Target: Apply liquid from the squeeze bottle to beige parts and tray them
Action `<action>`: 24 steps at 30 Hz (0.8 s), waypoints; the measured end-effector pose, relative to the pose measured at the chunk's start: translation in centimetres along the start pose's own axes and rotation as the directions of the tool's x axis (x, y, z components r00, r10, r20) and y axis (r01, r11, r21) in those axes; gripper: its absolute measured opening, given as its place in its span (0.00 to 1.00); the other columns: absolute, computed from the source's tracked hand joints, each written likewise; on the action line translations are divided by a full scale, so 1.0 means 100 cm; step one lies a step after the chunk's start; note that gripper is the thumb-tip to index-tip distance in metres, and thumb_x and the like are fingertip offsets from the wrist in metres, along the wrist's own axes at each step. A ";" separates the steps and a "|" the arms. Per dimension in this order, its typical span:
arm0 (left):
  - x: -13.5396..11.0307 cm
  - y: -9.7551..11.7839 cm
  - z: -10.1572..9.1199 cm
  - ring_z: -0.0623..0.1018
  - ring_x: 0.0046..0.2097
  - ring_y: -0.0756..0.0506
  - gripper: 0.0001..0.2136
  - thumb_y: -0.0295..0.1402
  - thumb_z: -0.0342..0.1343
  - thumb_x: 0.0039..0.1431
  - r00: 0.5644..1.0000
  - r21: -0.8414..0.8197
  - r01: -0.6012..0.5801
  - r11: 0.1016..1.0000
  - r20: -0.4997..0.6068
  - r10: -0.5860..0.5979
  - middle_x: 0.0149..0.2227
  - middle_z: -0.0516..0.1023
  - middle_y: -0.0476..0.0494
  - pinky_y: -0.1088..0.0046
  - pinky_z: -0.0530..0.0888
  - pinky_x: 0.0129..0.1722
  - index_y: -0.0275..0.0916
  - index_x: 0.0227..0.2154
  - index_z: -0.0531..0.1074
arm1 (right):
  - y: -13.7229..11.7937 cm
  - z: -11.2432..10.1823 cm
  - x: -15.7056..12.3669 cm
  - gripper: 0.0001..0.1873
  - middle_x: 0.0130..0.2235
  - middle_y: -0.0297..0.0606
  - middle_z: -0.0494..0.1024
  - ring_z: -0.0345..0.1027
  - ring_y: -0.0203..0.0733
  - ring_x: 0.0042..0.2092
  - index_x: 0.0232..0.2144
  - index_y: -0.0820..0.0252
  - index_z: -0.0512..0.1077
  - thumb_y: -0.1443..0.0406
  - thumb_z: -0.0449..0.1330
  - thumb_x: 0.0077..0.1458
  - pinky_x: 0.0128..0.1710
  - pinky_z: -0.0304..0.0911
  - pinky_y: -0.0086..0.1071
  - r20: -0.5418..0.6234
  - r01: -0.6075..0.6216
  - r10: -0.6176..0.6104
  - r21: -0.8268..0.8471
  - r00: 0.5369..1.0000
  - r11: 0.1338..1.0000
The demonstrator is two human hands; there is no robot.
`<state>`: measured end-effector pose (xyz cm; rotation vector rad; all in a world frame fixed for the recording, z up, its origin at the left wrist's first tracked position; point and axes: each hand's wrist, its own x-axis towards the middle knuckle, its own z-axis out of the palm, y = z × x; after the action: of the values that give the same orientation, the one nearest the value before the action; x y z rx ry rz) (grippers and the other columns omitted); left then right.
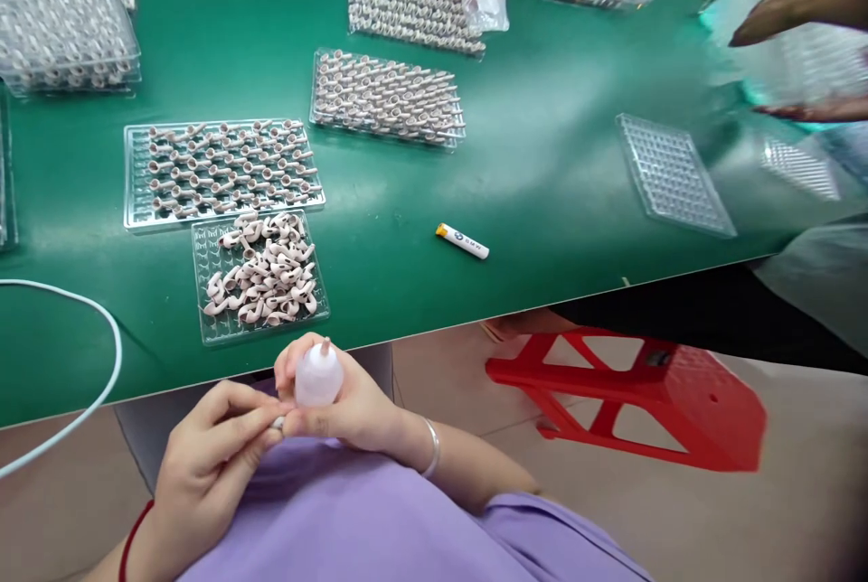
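My right hand (363, 401) is wrapped round a small translucent white squeeze bottle (318, 376), its narrow nozzle pointing up. Between the fingertips of my left hand (210, 446) a small pale piece (278, 423) is pinched, mostly hidden, seemingly an earbud shell; my right thumb lies against it. Both hands meet over my lap, just off the table's front edge. Right beyond them, a clear tray (210, 261) bears a loose heap of pale earbud shells (271, 270). Behind it, a second clear tray (137, 175) has similar shells standing in rows.
More filled trays (386, 98) stand farther back on the green table (380, 248). A white marker-like tube (462, 240) lies mid-table. At left a white cable (101, 320) curves past the edge. A co-worker's hands (793, 8) are at right, above a red stool (705, 406).
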<state>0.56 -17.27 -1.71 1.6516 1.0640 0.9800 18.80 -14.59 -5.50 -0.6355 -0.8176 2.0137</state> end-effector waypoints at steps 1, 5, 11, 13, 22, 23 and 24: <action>0.003 -0.001 0.002 0.78 0.39 0.49 0.13 0.24 0.58 0.59 0.991 -0.123 0.130 0.984 -0.029 -0.134 0.36 0.78 0.45 0.78 0.76 0.40 0.47 0.41 0.81 | 0.000 0.000 0.002 0.22 0.34 0.30 0.72 0.66 0.30 0.31 0.36 0.56 0.68 0.66 0.75 0.41 0.32 0.63 0.25 -0.034 0.035 -0.035 0.002 0.999 0.999; 0.019 0.001 0.006 0.76 0.35 0.48 0.10 0.41 0.68 0.49 0.776 -0.622 0.506 0.598 0.026 -0.630 0.33 0.76 0.43 0.78 0.77 0.30 0.40 0.28 0.83 | -0.007 -0.003 0.008 0.21 0.31 0.29 0.69 0.62 0.31 0.28 0.36 0.55 0.68 0.58 0.73 0.44 0.28 0.59 0.27 -0.132 0.147 -0.152 -0.044 0.980 0.988; 0.033 0.009 0.006 0.73 0.29 0.51 0.18 0.40 0.76 0.32 0.626 -0.783 0.523 0.336 0.086 -0.775 0.27 0.76 0.44 0.80 0.75 0.23 0.34 0.26 0.82 | -0.020 -0.015 0.008 0.19 0.34 0.31 0.69 0.63 0.32 0.30 0.36 0.55 0.67 0.56 0.71 0.48 0.30 0.59 0.29 -0.224 0.214 -0.252 -0.178 0.941 0.960; 0.035 0.011 0.007 0.72 0.27 0.52 0.18 0.40 0.76 0.32 0.624 -0.787 0.524 0.324 0.096 -0.776 0.25 0.75 0.45 0.81 0.75 0.22 0.33 0.26 0.82 | -0.022 -0.019 0.008 0.18 0.34 0.31 0.69 0.63 0.33 0.30 0.36 0.55 0.67 0.55 0.70 0.49 0.31 0.60 0.29 -0.236 0.213 -0.266 -0.230 0.934 0.950; 0.077 -0.011 -0.042 0.79 0.35 0.46 0.11 0.40 0.67 0.49 0.825 -0.120 0.230 0.966 -0.501 -0.259 0.40 0.82 0.43 0.72 0.78 0.36 0.40 0.34 0.82 | -0.034 -0.047 0.016 0.13 0.34 0.31 0.72 0.63 0.34 0.32 0.36 0.55 0.69 0.60 0.69 0.52 0.31 0.60 0.28 -0.344 0.261 -0.447 -0.469 0.826 0.844; 0.087 -0.017 -0.055 0.79 0.35 0.47 0.12 0.39 0.66 0.51 0.801 0.040 0.227 0.973 -0.576 -0.163 0.40 0.82 0.44 0.70 0.78 0.39 0.41 0.37 0.82 | -0.035 -0.051 0.018 0.13 0.33 0.31 0.72 0.62 0.34 0.32 0.36 0.55 0.69 0.60 0.69 0.52 0.31 0.59 0.28 -0.355 0.259 -0.456 -0.481 0.816 0.838; 0.096 -0.022 -0.069 0.79 0.34 0.46 0.13 0.39 0.65 0.52 0.768 0.122 0.238 0.964 -0.631 -0.110 0.39 0.83 0.44 0.69 0.78 0.40 0.41 0.39 0.82 | -0.035 -0.055 0.019 0.13 0.33 0.31 0.72 0.62 0.34 0.32 0.36 0.55 0.69 0.61 0.69 0.52 0.31 0.59 0.28 -0.364 0.257 -0.463 -0.490 0.809 0.833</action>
<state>-3.25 -5.90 -0.61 1.3579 1.7747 1.3751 23.43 -9.80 -6.71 -1.0703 -0.9887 1.2478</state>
